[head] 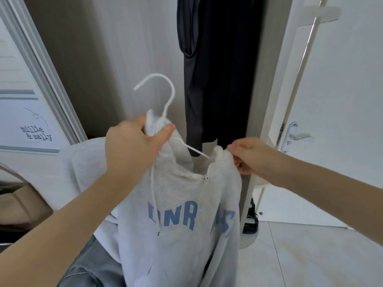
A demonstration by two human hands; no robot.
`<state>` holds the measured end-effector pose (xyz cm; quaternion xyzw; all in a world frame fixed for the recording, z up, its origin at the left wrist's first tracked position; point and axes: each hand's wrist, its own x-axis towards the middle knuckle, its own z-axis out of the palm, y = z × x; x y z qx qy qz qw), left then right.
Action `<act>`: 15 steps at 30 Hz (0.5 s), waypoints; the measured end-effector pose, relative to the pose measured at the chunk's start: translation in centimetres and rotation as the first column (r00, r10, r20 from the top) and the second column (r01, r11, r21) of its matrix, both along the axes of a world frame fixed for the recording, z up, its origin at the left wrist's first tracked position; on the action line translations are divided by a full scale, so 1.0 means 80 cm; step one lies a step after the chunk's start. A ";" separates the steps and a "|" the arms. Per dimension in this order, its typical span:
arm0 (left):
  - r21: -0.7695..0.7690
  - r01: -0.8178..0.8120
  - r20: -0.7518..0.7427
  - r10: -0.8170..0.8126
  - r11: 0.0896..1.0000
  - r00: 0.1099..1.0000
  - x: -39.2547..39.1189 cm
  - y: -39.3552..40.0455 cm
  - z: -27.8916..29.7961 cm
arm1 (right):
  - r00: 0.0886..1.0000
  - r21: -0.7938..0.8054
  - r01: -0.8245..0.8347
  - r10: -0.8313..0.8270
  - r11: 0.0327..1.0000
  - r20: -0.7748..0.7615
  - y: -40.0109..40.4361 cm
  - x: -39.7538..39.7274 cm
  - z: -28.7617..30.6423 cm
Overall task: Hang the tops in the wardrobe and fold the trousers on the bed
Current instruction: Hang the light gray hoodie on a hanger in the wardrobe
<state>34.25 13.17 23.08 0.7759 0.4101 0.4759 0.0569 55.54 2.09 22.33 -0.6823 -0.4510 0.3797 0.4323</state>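
Note:
A light grey hooded sweatshirt [182, 224] with blue letters hangs in front of me on a white hanger [165, 96]. My left hand [132, 146] grips the bunched hood fabric together with the hanger just below its hook. My right hand [250, 156] pinches the sweatshirt's right shoulder edge, where the hanger's arm runs into the neck opening. A dark top [207, 69] hangs in the wardrobe behind. Grey trousers [93, 266] lie low at the bottom left.
A white wardrobe door [331, 90] with a long bar handle stands open at the right, beside a room door with a lever handle [298, 137]. A framed poster [27, 112] leans at the left. A tan bag [18, 206] sits at the left edge.

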 end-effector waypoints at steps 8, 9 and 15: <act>-0.068 -0.068 0.136 0.077 0.995 0.988 -0.002 0.000 -0.013 | 0.737 0.303 -0.513 0.231 0.803 0.636 0.024 -0.044 0.007; -0.094 -0.073 0.227 0.092 0.993 0.969 -0.011 0.008 -0.009 | 0.693 0.289 -0.518 0.197 0.805 0.694 0.028 -0.032 0.006; -0.086 0.017 0.367 0.016 0.996 0.930 -0.033 0.019 0.003 | 0.877 0.207 -0.241 0.121 0.948 0.465 0.054 0.000 0.013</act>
